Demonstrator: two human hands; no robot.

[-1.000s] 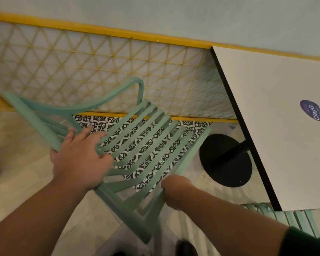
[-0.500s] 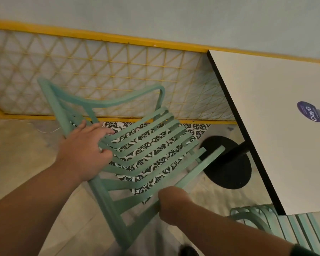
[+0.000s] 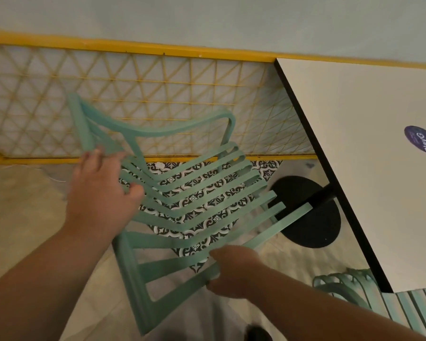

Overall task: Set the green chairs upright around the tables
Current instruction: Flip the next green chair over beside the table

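A green slatted chair (image 3: 197, 193) is held in the air, tilted, in the middle of the head view, above the floor beside the white table (image 3: 369, 148). My left hand (image 3: 101, 190) grips its slats on the left side, near the curved frame. My right hand (image 3: 231, 271) is closed around the end of a lower slat at the chair's near edge. Part of a second green chair (image 3: 369, 294) shows at the lower right, tucked against the table's near edge.
A yellow lattice fence (image 3: 133, 99) runs along the wall behind the chair. The table's black round base (image 3: 308, 217) sits on the floor just right of the chair. Patterned black-and-white tiles (image 3: 202, 200) show through the slats. A dark shoe (image 3: 258, 333) is at the bottom.
Both hands have turned the chair clockwise and moved it rightward toward the table; its curved frame has swung up from the far left toward the fence.
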